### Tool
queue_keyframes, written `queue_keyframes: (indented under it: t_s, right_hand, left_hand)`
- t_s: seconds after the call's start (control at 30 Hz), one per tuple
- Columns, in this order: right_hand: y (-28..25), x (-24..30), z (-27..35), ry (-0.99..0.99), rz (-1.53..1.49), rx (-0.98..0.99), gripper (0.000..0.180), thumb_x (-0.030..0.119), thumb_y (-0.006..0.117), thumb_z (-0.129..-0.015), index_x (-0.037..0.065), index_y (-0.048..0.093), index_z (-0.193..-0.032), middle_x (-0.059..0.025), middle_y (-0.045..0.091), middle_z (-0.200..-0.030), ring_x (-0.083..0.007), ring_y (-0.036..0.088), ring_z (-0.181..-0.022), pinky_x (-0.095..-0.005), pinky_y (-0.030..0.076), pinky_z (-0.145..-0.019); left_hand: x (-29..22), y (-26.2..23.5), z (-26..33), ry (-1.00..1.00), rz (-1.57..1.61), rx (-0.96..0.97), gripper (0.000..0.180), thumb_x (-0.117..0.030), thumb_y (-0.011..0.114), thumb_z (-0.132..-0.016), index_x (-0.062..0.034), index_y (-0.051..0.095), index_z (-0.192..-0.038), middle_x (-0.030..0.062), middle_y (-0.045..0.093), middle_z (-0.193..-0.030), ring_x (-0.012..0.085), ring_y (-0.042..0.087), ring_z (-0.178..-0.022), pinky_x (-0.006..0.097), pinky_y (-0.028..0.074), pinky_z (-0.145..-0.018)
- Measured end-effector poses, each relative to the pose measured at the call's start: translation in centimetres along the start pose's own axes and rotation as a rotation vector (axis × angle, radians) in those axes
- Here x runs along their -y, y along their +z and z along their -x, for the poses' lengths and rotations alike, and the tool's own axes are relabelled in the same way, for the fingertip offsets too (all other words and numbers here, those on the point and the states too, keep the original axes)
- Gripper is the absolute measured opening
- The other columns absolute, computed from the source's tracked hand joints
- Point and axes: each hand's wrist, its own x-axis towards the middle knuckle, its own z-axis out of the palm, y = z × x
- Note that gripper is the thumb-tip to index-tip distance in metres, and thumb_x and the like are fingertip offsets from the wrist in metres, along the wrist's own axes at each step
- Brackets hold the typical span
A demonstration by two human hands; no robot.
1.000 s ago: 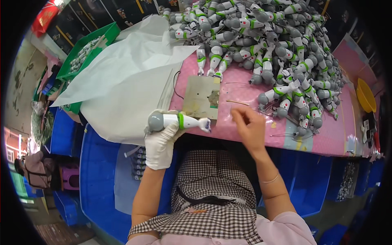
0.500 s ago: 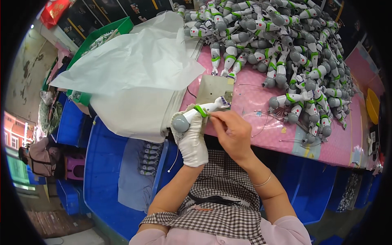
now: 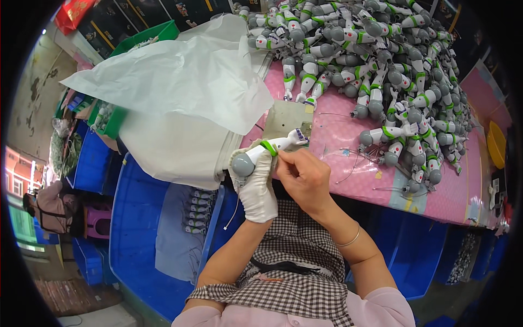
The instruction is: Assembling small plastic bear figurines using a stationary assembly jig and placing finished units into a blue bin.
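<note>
A toy robot arm [image 3: 269, 148], white with a green band, a grey ball at one end and a small purple-tipped hand at the other, lies tilted across my left hand [image 3: 257, 191]. That hand wears a white glove and is closed around the arm from below. From the grey end a thin wire with a white plug hangs down. My bare right hand [image 3: 305, 177] is at the toy arm's right side, close to the green band, its fingers curled and pinched. Whatever lies between those fingertips is hidden. Just beyond the toy arm is a flat metal plate [image 3: 278, 117].
A large heap of similar toy arms [image 3: 376, 65] covers the far right of the pink table [image 3: 348, 182]. White sheets [image 3: 180, 92] lie at left, beside a green bin [image 3: 169, 31]. A blue bin [image 3: 136, 218] below left holds a row of parts. Someone sits at far left.
My right hand has shifted slightly left and down, its fingers curling in more tightly beside the green band. The left hand and toy arm have hardly moved.
</note>
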Motion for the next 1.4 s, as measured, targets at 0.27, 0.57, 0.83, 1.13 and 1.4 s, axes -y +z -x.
queue_keyframes:
  t_s: [0.27,0.57,0.83,1.13,1.4]
  right_hand:
    - [0.2,-1.1,-0.2,0.024,0.024,-0.042,0.011,-0.003,0.067,-0.072,0.000,0.062,-0.082,-0.0073,0.056,-0.062,-0.0136,0.053,-0.049,-0.0253,0.042,-0.045]
    - [-0.2,-1.6,-0.4,0.046,0.010,-0.036,0.010,-0.004,0.066,-0.073,-0.001,0.063,-0.081,-0.0053,0.059,-0.063,-0.0075,0.054,-0.051,-0.0216,0.043,-0.046]
    - [-0.9,2.1,-1.1,0.023,-0.103,0.112,0.012,-0.002,0.067,-0.071,0.001,0.065,-0.082,-0.0051,0.055,-0.061,-0.0111,0.052,-0.049,-0.0245,0.040,-0.044]
    - [0.3,2.2,-0.6,-0.052,0.027,0.112,0.009,-0.002,0.066,-0.070,0.001,0.060,-0.077,-0.0083,0.053,-0.061,-0.0207,0.053,-0.050,-0.0309,0.042,-0.045]
    - [-3.4,-0.6,-0.6,0.343,-0.226,-0.103,0.012,0.001,0.065,-0.078,-0.001,0.066,-0.090,-0.0020,0.061,-0.068,-0.0038,0.053,-0.058,-0.0199,0.039,-0.047]
  left_hand:
    - [0.1,0.1,-0.1,0.014,-0.014,-0.001,0.034,0.000,0.067,-0.080,-0.0071,0.046,-0.105,0.0069,0.056,-0.106,0.0152,0.055,-0.095,0.029,0.049,-0.085]
    - [0.4,-0.7,-0.7,0.064,-0.036,0.036,0.036,-0.003,0.070,-0.078,-0.0059,0.045,-0.104,0.0094,0.058,-0.107,0.0170,0.056,-0.098,0.030,0.049,-0.087]
    - [0.7,-2.3,-1.4,-0.049,-0.111,0.171,0.038,0.003,0.070,-0.076,-0.0077,0.045,-0.103,0.0133,0.057,-0.111,0.0217,0.057,-0.099,0.033,0.049,-0.087]
    - [1.3,-2.5,-1.2,0.035,-0.079,0.144,0.047,0.007,0.069,-0.073,-0.0096,0.041,-0.107,0.0154,0.055,-0.114,0.0235,0.056,-0.102,0.035,0.049,-0.088]
    - [-1.5,-2.1,-1.4,0.142,-0.127,0.303,0.037,-0.011,0.066,-0.083,-0.0076,0.043,-0.112,0.0067,0.053,-0.109,0.0223,0.055,-0.105,0.034,0.049,-0.089]
